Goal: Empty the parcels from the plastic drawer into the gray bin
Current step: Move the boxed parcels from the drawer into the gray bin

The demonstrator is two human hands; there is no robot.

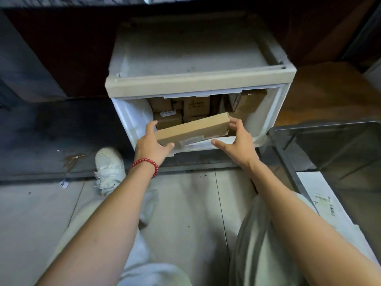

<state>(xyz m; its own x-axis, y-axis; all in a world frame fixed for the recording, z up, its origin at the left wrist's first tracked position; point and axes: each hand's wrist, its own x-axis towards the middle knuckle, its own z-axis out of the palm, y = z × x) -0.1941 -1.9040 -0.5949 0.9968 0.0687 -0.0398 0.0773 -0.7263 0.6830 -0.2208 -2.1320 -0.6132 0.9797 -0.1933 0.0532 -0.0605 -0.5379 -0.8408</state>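
The left hand [151, 142] is gripping the left end of a long cardboard parcel [192, 129], thumb beneath and fingers behind. The right hand [241, 141] is clasping the right end with its fingertips, thumb splayed free. The parcel is hanging tilted at the mouth of the plastic drawer [266, 124], over other brown parcels [195, 106]. It is probably stiff and light, so end grips suit it. The gray bin [319, 124] is standing just to the right.
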